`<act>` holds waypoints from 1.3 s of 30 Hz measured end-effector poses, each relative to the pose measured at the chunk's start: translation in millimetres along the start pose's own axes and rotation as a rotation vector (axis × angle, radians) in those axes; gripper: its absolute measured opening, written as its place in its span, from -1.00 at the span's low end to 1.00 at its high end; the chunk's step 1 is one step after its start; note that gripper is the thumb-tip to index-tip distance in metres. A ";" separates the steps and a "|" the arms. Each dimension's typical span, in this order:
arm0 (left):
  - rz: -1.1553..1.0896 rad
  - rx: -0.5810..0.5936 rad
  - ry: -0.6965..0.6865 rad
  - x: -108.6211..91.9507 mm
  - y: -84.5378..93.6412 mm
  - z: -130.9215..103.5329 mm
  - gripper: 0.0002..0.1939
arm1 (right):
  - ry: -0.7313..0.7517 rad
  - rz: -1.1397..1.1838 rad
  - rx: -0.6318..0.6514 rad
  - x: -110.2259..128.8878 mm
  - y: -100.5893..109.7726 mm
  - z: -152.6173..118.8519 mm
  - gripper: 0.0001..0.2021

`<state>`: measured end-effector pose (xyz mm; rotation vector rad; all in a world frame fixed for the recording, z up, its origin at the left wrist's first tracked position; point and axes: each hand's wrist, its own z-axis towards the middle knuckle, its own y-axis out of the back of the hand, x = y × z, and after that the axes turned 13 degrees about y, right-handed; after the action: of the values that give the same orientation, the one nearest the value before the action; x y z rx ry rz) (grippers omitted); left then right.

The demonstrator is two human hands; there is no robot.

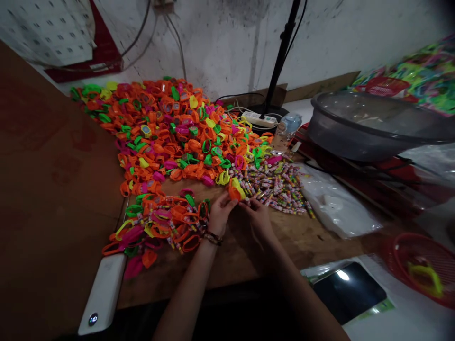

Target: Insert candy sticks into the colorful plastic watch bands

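Observation:
My left hand (220, 214), with a beaded bracelet at the wrist, is closed on an orange toy watch (234, 191). A yellow toy watch (238, 185) lies right against it. Close by, my right hand (259, 217) has its fingers pinched together; what is between them is too small to make out. Beyond both hands spreads a large heap of toy watches (170, 128), mostly orange, some green, pink and yellow. Small printed, wrapped tubes (280, 187) form a pile ahead of my right hand. Left of my left hand, a smaller pile of toy watches (163, 218) is mixed with such tubes.
A grey plastic basin (355, 137) stands at the right, beyond clear plastic bags (337, 203). Nearer are a phone (350, 291) and a red basket (398, 255). A white power bank (103, 293) lies at left beside a brown panel (57, 189). A power strip (259, 119) sits behind.

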<state>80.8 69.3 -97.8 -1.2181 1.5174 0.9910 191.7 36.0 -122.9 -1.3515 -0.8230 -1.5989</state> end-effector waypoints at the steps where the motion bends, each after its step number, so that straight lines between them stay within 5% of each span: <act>1: -0.007 0.007 0.013 1.6 -0.9 -0.3 -0.70 | -0.001 0.006 0.014 0.4 -1.2 -2.3 -0.64; 9: 0.068 -0.051 -0.042 1.1 13.7 -9.6 -0.66 | 0.091 -0.018 0.175 28.9 13.0 -3.6 -0.62; 14: 0.484 -0.015 -0.266 -16.6 28.6 -25.5 -0.49 | 0.255 -0.092 0.359 51.2 19.1 -0.2 -0.68; 24: 0.799 0.054 -0.394 -20.9 40.5 -35.5 -0.57 | 0.378 -0.269 0.373 45.1 9.6 -1.7 -0.70; 31: 0.926 0.083 -0.529 -10.5 52.1 -44.0 -0.46 | 0.116 -0.162 0.553 55.6 8.0 -10.3 -0.71; 39: 1.057 0.035 -0.530 7.3 66.1 -67.8 -0.40 | 0.078 -0.152 0.415 26.0 -15.9 -41.5 -0.69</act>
<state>3.8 15.2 -85.2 0.0123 1.6884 1.7600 159.2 0.5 -104.7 -0.9453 -1.1573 -1.4790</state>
